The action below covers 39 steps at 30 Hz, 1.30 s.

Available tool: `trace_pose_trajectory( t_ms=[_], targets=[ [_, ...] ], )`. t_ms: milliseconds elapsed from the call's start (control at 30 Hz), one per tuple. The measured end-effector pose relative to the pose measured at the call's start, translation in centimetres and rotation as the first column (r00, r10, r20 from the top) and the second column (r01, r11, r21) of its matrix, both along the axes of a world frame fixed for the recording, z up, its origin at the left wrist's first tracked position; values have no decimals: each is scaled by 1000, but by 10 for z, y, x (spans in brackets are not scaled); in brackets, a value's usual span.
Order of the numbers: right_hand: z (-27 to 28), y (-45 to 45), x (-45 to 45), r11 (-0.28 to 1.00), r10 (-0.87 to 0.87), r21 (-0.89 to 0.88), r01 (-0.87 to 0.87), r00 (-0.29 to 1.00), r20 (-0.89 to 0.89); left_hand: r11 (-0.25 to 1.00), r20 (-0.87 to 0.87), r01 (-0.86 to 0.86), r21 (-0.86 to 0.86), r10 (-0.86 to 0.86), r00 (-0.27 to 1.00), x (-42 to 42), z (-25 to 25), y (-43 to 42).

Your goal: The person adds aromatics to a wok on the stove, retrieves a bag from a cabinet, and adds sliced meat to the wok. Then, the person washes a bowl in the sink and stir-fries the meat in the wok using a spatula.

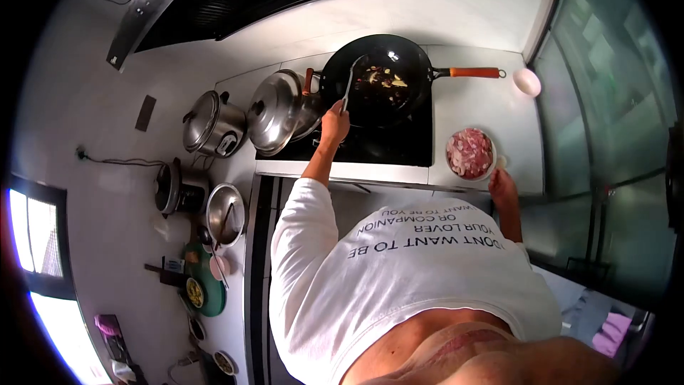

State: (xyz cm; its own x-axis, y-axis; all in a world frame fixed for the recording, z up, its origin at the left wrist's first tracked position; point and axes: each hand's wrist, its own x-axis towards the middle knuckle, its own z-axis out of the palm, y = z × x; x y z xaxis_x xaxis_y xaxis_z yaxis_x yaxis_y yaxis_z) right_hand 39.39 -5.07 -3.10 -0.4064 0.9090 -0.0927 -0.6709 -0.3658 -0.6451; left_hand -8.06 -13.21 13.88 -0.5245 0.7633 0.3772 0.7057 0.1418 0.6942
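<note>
My left hand (335, 124) is closed around a slim metal cooking utensil (348, 89), whose far end reaches into a black wok (342, 53) on the stove. I cannot make out the shape of that end. Yellowish and dark bits (385, 80) lie in the bottom of the wok. On the counter to the right stands a white bowl (456, 171) heaped with sliced raw meat (470, 151). At its lower right edge my right hand (503, 184) has its fingers closed, apparently on the bowl's handle or rim.
The wok's orange handle (470, 72) points right, toward a small pinkish bowl (527, 83). Left of the wok sits a lidded steel pot (274, 110). Cookers (206, 125), a steel basin (225, 214) and a green board (210, 289) line the left counter. A glass partition (591, 100) borders the right.
</note>
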Motion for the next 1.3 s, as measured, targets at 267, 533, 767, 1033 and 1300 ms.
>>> trace_pose_trajectory(
  t_ms=[267,533,767,1033,1300],
  targets=[
    [-7,-50,-38,990,-22,-140,32,997,75,953,-292,220,-208,-275,916,59,17,-8],
    [-9,-64,-72,992,36,-122,-10,977,211,930,-517,264,-258,-363,775,3,54,-116],
    [6,-78,-101,999,45,-40,-33,942,333,920,-720,-7,-392,-302,625,-16,87,-169],
    [16,-113,-107,997,47,30,-72,861,506,920,-723,-94,-381,-233,651,-36,38,-66],
    [-26,-139,-57,960,-202,-48,275,803,560,977,-642,73,-199,-186,744,-25,32,-6]
  ],
)
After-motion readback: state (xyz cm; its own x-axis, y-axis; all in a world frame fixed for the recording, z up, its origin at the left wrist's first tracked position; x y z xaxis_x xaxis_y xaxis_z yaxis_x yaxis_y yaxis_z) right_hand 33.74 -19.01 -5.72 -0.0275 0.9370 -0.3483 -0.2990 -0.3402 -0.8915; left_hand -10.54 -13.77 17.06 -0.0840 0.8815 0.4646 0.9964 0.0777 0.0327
